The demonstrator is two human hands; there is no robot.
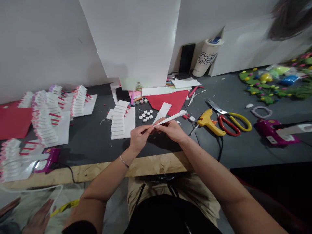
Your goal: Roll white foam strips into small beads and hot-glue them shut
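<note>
A narrow white strip [172, 117] slants up to the right from my fingertips. My left hand [140, 138] pinches its lower end, and my right hand [172, 129] holds it just beside, the two hands nearly touching. Behind them a wider white piece [163, 111] lies partly over a red sheet [168, 100]. Several small white discs [145, 116] are grouped to the left of the hands. Further left, a row of overlapping white pieces [118, 120] rests on a white sheet [130, 122].
Right of my hands lie a yellow glue gun [207, 123] and large scissors [230, 120]. Purple power sockets [275, 131] sit far right. A phone [187, 59] and a cup [207, 58] stand at the back. Another person's hand [40, 217] shows at lower left.
</note>
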